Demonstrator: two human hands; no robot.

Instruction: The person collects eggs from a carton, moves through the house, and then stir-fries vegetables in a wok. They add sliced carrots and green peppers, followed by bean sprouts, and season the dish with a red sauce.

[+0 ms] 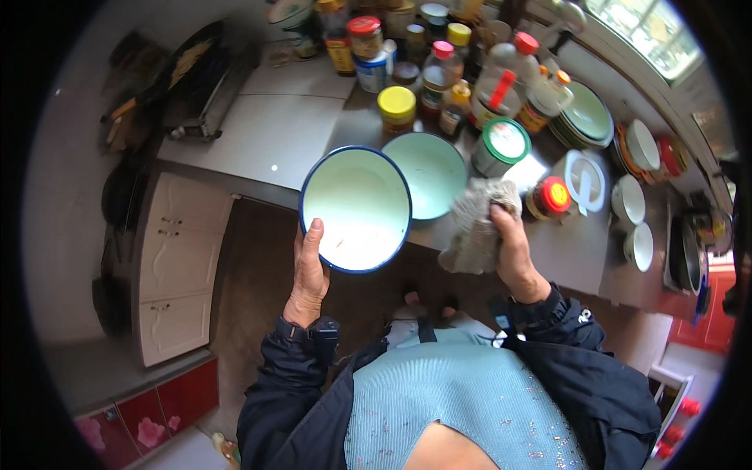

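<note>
A blue-rimmed enamel bowl (357,202) is tilted toward me in my left hand (309,273). The thumb lies over its near rim and the fingers are hidden behind it. A small reddish mark shows on the bowl's pale inner surface. To the right, my right hand (516,252) grips a bunched grey cloth (479,226), held apart from the bowl. Behind the held bowl, a second pale green bowl (432,173) sits on the counter, partly covered by it.
Jars and bottles crowd the counter's back, among them a yellow-lidded jar (397,108). A green-lidded can (502,145) and red-lidded jar (549,198) stand close to the cloth. Stacked bowls (584,111) and small white bowls (628,200) lie right. A stove (200,111) is left.
</note>
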